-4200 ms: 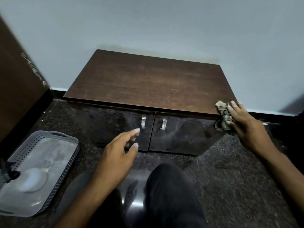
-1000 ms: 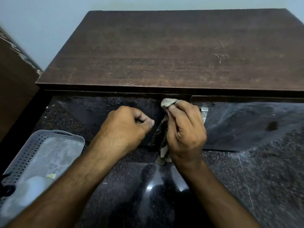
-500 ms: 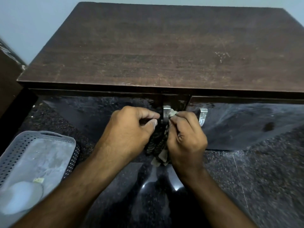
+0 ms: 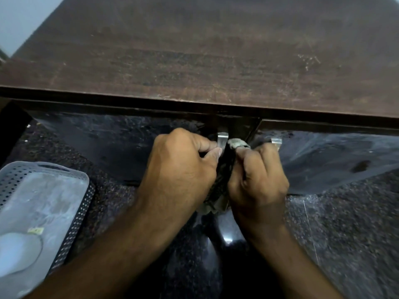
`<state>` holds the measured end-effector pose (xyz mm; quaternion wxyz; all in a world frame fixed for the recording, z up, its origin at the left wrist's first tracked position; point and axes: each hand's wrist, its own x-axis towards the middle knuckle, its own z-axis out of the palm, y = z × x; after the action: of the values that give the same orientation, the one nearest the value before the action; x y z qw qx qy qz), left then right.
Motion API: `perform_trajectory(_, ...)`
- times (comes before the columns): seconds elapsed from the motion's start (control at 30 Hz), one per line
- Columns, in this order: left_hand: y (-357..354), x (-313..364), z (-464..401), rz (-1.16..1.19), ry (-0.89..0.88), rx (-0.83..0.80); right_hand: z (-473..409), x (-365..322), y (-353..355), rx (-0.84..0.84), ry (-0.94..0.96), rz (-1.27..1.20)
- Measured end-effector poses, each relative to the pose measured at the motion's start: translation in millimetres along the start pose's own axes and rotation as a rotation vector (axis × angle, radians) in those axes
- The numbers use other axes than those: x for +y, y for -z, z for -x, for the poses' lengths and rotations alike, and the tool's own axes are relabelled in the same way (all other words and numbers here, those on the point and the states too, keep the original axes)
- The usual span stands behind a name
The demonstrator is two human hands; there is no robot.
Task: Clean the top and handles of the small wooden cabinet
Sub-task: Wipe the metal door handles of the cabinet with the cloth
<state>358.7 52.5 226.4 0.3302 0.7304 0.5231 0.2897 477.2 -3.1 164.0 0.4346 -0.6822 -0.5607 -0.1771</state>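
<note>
At the far left, a grey perforated plastic basket (image 4: 71, 223) sits on the dark speckled stone floor (image 4: 345, 234), with a pale rounded object (image 4: 19, 251) lying inside it; what that object is cannot be told. Just right of the basket stands the small wooden cabinet (image 4: 194, 50), its brown, scratched top filling the upper part of the view and its glossy dark doors (image 4: 108, 147) facing the person below the front edge.

The left hand (image 4: 179, 169) is in front of the left door, fingers curled, with thumb and forefinger pinched close against the left metal handle (image 4: 222, 140), and touching the cloth. Between the two hands hangs a crumpled, dingy cleaning cloth (image 4: 218, 190), its upper end bunched just beside that handle and its lower end dangling below the wrists. The right hand (image 4: 259, 180) is clenched around the cloth, knuckles up, holding it at the seam between the doors. Just right of this hand, the right metal handle (image 4: 276, 141) shows uncovered on the right door. Both forearms reach in from the bottom edge.
</note>
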Motion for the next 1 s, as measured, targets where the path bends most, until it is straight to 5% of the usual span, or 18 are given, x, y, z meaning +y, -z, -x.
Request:
perform_trajectory(0.23, 1, -6, -1, 0.040, 0.047, -0.021, -31, -10, 9, 0.254, 0.068, -0.089)
perform_trajectory(0.67, 6, -8, -4, 0.038, 0.128, -0.014, -17, -29, 2, -0.107, 0.029, -0.206)
perform_trajectory(0.8, 10, -7, -2, 0.040, 0.154, -0.012, -15, -18, 7, -0.051, -0.032, -0.176)
perform_trajectory(1.0, 28, -9, 2, -0.078, 0.191, 0.070, -14, -33, -7, -0.215, 0.161, -0.173)
